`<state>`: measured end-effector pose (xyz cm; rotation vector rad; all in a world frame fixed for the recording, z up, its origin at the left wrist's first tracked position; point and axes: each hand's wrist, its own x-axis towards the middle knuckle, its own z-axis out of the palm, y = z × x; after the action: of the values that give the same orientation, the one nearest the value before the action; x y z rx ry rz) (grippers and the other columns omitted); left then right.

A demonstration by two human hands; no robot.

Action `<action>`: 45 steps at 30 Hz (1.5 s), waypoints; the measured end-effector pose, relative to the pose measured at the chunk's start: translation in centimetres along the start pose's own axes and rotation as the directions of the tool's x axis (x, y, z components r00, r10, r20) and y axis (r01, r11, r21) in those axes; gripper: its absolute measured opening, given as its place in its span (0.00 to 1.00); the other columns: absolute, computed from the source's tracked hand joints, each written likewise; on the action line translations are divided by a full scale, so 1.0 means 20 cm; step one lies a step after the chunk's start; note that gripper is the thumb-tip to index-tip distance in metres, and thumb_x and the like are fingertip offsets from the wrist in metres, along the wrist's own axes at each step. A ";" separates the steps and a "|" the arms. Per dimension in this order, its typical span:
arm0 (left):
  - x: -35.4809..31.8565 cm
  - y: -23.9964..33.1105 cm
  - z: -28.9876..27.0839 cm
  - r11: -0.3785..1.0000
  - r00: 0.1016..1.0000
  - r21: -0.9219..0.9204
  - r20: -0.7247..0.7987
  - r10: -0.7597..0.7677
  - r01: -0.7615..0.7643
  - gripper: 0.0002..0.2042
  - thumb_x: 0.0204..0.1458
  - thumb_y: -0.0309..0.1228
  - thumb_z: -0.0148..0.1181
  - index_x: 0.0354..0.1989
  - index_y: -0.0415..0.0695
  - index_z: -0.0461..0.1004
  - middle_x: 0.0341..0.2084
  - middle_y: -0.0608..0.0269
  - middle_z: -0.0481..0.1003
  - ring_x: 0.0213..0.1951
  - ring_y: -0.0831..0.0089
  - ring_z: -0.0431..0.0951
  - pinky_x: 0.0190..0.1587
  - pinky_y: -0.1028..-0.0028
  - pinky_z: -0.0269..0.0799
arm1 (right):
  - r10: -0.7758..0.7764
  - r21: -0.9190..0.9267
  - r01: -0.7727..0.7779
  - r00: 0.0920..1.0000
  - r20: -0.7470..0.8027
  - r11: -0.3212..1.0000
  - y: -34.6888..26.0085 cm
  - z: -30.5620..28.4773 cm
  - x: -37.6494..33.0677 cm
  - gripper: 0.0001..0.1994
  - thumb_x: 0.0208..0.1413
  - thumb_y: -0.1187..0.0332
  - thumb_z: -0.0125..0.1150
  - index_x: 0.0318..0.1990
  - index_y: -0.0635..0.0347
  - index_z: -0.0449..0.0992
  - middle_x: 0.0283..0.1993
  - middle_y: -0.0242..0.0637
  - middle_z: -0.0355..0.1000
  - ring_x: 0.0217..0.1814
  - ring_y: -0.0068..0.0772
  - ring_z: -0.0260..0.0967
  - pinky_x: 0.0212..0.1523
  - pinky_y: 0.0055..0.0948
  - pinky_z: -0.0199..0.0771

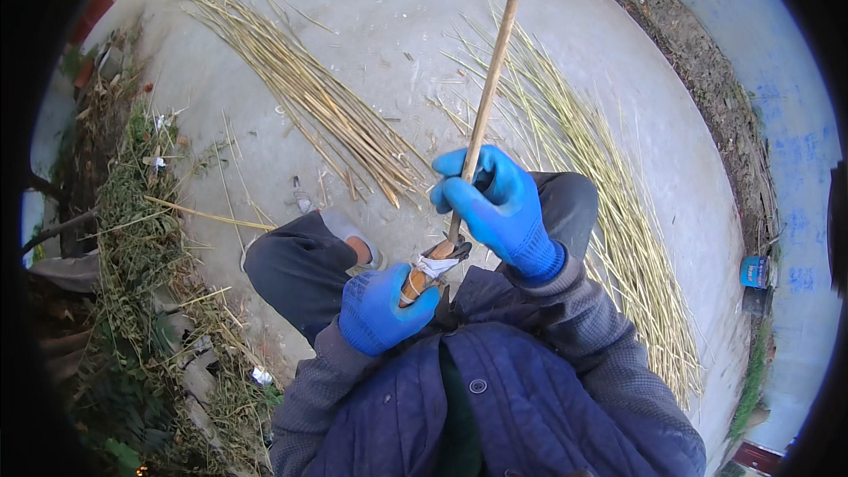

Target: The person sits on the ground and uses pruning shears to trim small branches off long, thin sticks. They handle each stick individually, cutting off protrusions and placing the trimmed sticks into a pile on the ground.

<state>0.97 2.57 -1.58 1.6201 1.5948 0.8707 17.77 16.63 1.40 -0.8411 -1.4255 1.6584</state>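
Blue work gloves cover both my hands. My left hand [380,311], low in front of my lap, is closed round a short brown wooden piece [413,285], bound with a white strip [436,266] and some dark material at its upper end. A long, straight, pale brown stick [499,53] rises from that bound end past the top of the view. My right hand [511,210] grips this stick a little above the binding, thumb and fingers curled round it. How the stick meets the wooden piece is partly hidden by the dark material.
I sit with bent legs on a grey concrete floor [380,26]. Brownish stalks [327,110] lie ahead to the left; a larger pile of greenish-yellow stalks [632,238] spreads along the right. Weeds [132,238] border the left side, and a blue tub [753,271] stands by the right wall.
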 end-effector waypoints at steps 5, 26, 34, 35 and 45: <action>-0.04 -0.01 0.03 0.999 1.000 0.054 -0.019 0.006 -0.005 0.15 0.47 0.38 0.68 0.26 0.39 0.73 0.18 0.47 0.74 0.22 0.52 0.78 0.25 0.62 0.72 | -0.227 0.435 0.182 0.972 0.053 0.882 -0.43 -0.06 0.55 0.28 0.70 0.52 0.43 0.62 0.72 0.64 0.39 0.37 0.75 0.37 0.25 0.72 0.65 0.41 0.69; 0.78 0.25 -0.21 0.810 0.977 -0.552 0.178 -0.117 0.198 0.15 0.59 0.33 0.59 0.49 0.33 0.73 0.31 0.53 0.80 0.29 0.70 0.83 0.29 0.75 0.81 | -0.197 -0.374 0.156 0.978 -0.073 0.914 0.16 -0.15 -0.01 0.20 0.68 0.62 0.50 0.62 0.61 0.68 0.37 0.42 0.78 0.35 0.29 0.78 0.36 0.27 0.77; 0.72 0.18 -0.01 0.547 0.930 -0.759 0.225 -0.289 0.354 0.18 0.60 0.38 0.59 0.49 0.34 0.72 0.32 0.53 0.79 0.31 0.68 0.81 0.34 0.72 0.81 | -0.065 -0.386 0.019 0.992 -0.106 0.922 0.17 -0.23 -0.02 0.19 0.67 0.62 0.51 0.61 0.61 0.69 0.25 0.43 0.75 0.25 0.33 0.77 0.28 0.31 0.76; 0.71 0.16 0.02 0.553 0.934 -0.762 0.197 -0.297 0.336 0.19 0.60 0.39 0.59 0.49 0.34 0.73 0.31 0.54 0.79 0.30 0.68 0.81 0.33 0.72 0.80 | -0.166 -0.468 0.104 0.982 -0.094 0.877 0.20 -0.24 -0.02 0.17 0.66 0.63 0.52 0.58 0.61 0.70 0.24 0.43 0.74 0.23 0.35 0.76 0.27 0.32 0.75; 1.00 -0.26 -0.32 0.398 0.878 -0.895 -0.016 -0.479 0.201 0.23 0.55 0.40 0.64 0.54 0.39 0.72 0.34 0.63 0.76 0.31 0.74 0.75 0.34 0.76 0.75 | -0.197 -0.796 0.404 0.915 0.353 0.450 0.07 -0.58 -0.59 0.10 0.55 0.69 0.61 0.43 0.61 0.72 0.16 0.40 0.67 0.16 0.43 0.68 0.17 0.39 0.66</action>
<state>-6.92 22.80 -2.66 0.3876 1.1936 1.4058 33.23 11.75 -1.86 -0.8365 -2.4719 0.6637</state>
